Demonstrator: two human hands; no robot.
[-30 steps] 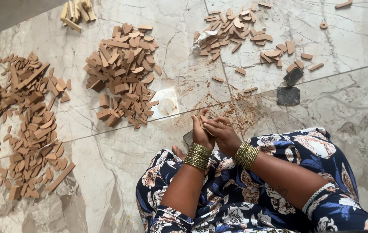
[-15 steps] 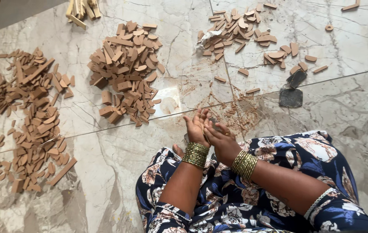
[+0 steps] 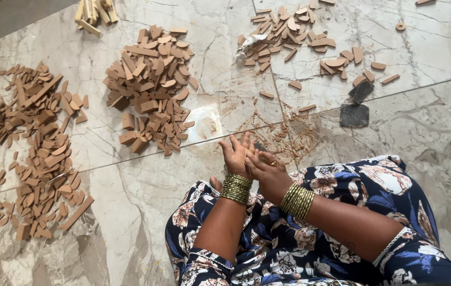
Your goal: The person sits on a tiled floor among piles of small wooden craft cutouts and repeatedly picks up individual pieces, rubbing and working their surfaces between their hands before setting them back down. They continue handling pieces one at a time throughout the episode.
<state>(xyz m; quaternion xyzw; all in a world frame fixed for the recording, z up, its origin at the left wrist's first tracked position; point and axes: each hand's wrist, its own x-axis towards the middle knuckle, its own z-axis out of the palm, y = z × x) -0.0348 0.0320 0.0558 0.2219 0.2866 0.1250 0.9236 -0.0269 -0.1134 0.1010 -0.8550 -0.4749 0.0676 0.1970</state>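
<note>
My left hand and my right hand are pressed palm to palm over my lap, just above the floor. The left hand's fingers point up and are spread. The right hand, with a ring on one finger, leans against the left palm. Whatever lies between the palms is hidden. Both wrists carry stacks of gold bangles. My crossed legs are covered by a dark blue flowered garment. Brown dust and crumbs lie on the marble floor right in front of my hands.
A heap of flat brown clay-coloured pieces lies ahead left, a wider scatter at far left, and another heap ahead right. Two dark flat slabs lie to the right, a white scrap is near my hands, and pale sticks lie at the top.
My hands have stayed together over my lap while sliding against each other. The left fingers are now spread and raised higher. The view has shifted slightly.
</note>
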